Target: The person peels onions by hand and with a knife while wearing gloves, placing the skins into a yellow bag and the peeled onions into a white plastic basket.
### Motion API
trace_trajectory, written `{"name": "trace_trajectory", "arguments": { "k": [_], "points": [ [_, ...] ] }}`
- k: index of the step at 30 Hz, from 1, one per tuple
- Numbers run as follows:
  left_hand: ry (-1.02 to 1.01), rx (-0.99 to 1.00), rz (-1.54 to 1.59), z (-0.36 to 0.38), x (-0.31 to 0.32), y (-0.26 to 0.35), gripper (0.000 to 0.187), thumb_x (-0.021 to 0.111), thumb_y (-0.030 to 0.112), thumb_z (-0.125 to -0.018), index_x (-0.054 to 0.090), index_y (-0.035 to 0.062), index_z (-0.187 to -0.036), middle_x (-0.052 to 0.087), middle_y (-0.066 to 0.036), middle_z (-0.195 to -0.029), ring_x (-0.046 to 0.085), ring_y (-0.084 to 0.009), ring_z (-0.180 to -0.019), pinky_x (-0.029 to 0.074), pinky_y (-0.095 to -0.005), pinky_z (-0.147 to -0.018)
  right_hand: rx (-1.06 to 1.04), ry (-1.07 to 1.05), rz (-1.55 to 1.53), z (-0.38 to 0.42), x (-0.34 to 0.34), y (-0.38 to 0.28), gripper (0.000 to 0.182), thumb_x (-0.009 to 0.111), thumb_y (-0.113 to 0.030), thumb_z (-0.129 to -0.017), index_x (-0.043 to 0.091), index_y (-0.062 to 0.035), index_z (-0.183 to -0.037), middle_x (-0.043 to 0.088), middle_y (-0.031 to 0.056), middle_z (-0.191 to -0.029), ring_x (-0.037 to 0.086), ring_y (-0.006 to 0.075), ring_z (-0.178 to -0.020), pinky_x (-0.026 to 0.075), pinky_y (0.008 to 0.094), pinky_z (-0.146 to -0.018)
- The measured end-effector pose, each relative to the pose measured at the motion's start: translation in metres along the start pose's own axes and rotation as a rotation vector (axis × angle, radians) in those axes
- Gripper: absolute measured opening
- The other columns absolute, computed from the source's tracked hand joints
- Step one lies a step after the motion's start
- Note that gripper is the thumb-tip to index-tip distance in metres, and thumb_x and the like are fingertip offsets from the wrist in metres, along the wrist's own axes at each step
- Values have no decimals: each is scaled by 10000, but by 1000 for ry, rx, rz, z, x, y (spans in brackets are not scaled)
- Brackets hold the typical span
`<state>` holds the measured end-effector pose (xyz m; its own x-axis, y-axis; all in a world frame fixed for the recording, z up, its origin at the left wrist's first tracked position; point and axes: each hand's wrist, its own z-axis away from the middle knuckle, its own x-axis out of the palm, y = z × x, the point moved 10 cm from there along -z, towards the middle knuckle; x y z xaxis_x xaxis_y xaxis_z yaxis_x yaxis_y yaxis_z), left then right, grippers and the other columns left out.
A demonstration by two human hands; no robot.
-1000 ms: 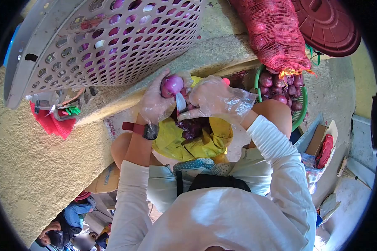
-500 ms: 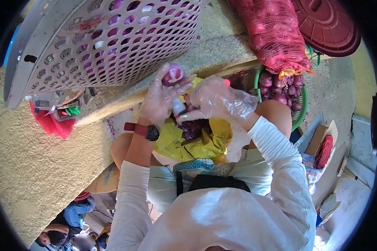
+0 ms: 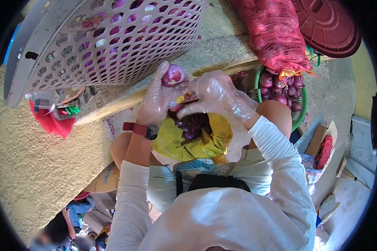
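My left hand (image 3: 155,98), in a clear plastic glove, is closed around a partly peeled purple onion (image 3: 174,76) near its thumb and fingertips. My right hand (image 3: 220,95), also in a clear glove, is curled close beside it. Its fingers are closed, and what they hold is mostly hidden. A small whitish-pink piece (image 3: 174,107) shows between the two hands. Below them, between my knees, lies a yellow plastic bag (image 3: 220,134), spread wide, with dark purple onion skins (image 3: 193,129) inside.
A grey perforated basket (image 3: 125,50) with purple onions stands at upper left. At right, a green basket (image 3: 302,109) holds red onions beneath a red mesh sack (image 3: 276,37) of onions. Beyond are a maroon lid (image 3: 326,25) and a box (image 3: 318,140). People (image 3: 65,224) are at lower left.
The onion has turned slightly in my left hand, whose fingers are more curled round it. My right hand has shifted slightly left. A person at lower left has moved.
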<state>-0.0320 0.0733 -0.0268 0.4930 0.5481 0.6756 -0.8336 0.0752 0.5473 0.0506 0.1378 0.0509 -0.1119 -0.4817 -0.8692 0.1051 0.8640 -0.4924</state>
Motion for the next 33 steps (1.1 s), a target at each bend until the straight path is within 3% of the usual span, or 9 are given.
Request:
{"name": "trace_trajectory", "arguments": {
  "k": [2,5,10,16,21,25,27,31,33],
  "points": [
    [18,13,9,9,22,4,506,671,467,-982,595,8,-1181,690,-166,-1049,696,-294,-893,573,-456,-901,136,236,-72,4,-24,14,705,790,-735,-674,715,-48,-815,686,159,-723,699,356,-700,548,445,-675],
    [-17,16,5,4,19,2,473,652,455,-996,600,11,-1152,696,-160,-1038,698,-280,-849,585,-451,-876,258,285,-202,5,-34,33,666,814,-699,-687,715,-58,-840,692,168,-731,707,344,-723,555,432,-685],
    [-74,-17,47,1,27,-6,411,681,415,-988,594,28,-1097,690,-159,-1064,684,-266,-820,590,-458,-877,252,253,-196,4,-29,38,613,812,-657,-728,715,-60,-825,694,161,-731,707,345,-730,553,433,-682],
    [6,-8,161,-5,11,-12,403,731,383,-964,604,31,-1115,690,-163,-1073,694,-296,-914,589,-452,-880,287,231,-174,3,-18,37,610,756,-672,-779,738,-65,-827,691,172,-723,695,364,-698,547,448,-650],
    [-48,-1,-8,-3,12,-4,456,691,444,-981,609,26,-1144,677,-161,-1031,678,-316,-947,578,-467,-909,95,100,42,0,-7,18,643,652,-727,-831,750,-96,-761,674,171,-685,684,381,-675,540,485,-633],
    [17,32,-21,-2,3,-1,505,662,489,-989,607,18,-1165,673,-174,-1043,689,-336,-981,575,-475,-912,42,-12,92,5,9,3,673,663,-723,-824,723,-61,-714,653,174,-660,669,391,-653,524,490,-615],
    [36,61,-11,-5,-5,3,536,645,506,-995,600,9,-1189,646,-185,-1127,684,-339,-994,567,-506,-942,-113,-113,39,7,27,-12,670,664,-741,-798,719,-80,-700,643,163,-647,674,381,-655,516,480,-600],
    [-15,15,99,-8,-5,1,545,618,503,-1011,593,2,-1225,605,-188,-1214,662,-335,-1039,562,-514,-984,-120,-116,71,13,30,-17,667,660,-754,-777,728,-93,-719,650,160,-668,679,374,-675,518,483,-623],
    [66,93,168,-6,-7,6,505,617,445,-1027,586,-7,-1250,569,-179,-1292,644,-345,-1093,580,-499,-985,-107,-145,89,13,35,-20,668,663,-756,-764,749,-94,-758,660,144,-675,686,365,-687,525,485,-636]
  ]
}}
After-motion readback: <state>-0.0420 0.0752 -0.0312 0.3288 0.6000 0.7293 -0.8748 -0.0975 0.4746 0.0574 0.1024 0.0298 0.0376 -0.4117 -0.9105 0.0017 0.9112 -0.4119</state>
